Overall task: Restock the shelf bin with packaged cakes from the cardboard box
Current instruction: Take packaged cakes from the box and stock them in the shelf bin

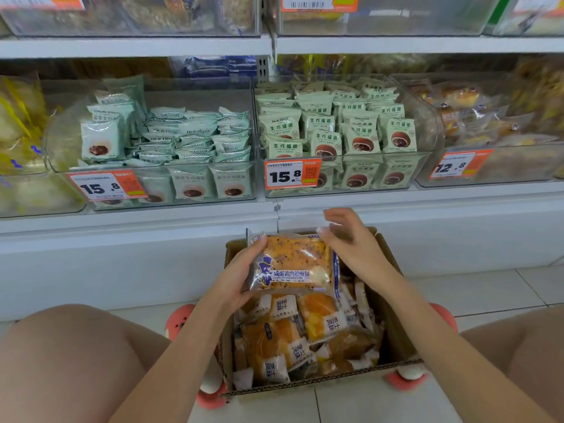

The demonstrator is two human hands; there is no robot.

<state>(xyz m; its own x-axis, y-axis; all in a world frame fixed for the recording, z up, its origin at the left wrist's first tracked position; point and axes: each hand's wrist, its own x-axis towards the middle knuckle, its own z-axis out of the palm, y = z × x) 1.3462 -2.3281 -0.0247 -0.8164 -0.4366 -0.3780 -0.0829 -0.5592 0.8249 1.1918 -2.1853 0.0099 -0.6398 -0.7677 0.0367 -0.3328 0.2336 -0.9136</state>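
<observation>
Two bare hands work above an open cardboard box (393,340) that sits on the tiled floor (381,401) between a crouching person's knees. Her left hand (236,280) grips one large clear-wrapped cake packet (293,262) by its left edge, fingers curled round it, holding it flat just over the box. Her right hand (351,239) hovers beside the packet's top right corner with fingers loosely spread; whether a fingertip touches the wrapper cannot be told. Below the packet, the box is crowded with many small orange-and-white cake packs (305,334), too jumbled to count. Directly ahead, a white shelf (137,221) carries clear bins. One bin (152,141) at left centre holds pale green packs, some upright, some lying flat. A second bin (345,132) at right centre holds cream packs in upright rows. A third bin (488,129) further right holds clear-wrapped golden cakes. Three orange price tags (291,174) hang on these bin fronts. Pink shoes (178,323) flank the box.
</observation>
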